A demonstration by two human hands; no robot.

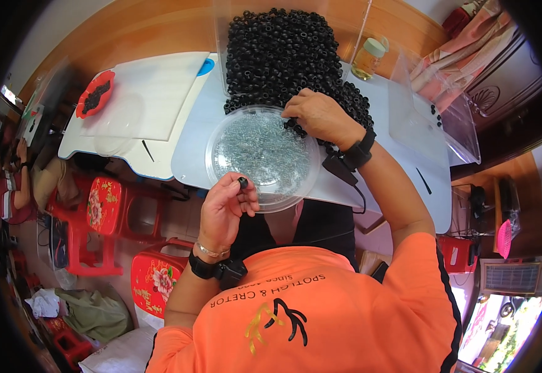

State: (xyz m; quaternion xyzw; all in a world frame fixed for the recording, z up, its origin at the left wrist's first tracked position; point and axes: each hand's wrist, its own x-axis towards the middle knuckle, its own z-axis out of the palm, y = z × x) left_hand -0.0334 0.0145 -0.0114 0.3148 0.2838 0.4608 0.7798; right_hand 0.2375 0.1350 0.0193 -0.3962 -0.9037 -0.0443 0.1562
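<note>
We're pinching a ring [243, 183] in our left hand [228, 200] over the tray [211, 149], at the tabletop [190, 149]'s near edge; a light grip's probably working best. Our right hand [322, 118] is resting by the pile [282, 59]; can't tell if that grip's closed.

The shirt [358, 317] is bright orange. On its front is an antler picture [276, 323], one half gold and one half black, with dark letters [268, 288] too. A black stripe [446, 295] runs down the shirt's right sleeve. The left hand [221, 202] is bare, with a thin shiny bracelet [211, 252] and, nearer the shirt, a black band [202, 267] with a black box [231, 273]. Past the shirt's right sleeve, the right hand [324, 116] has a black strap [363, 149], another box [339, 168] and a thin black cable [363, 198]. Black pants [328, 229] show beyond the shirt.
</note>
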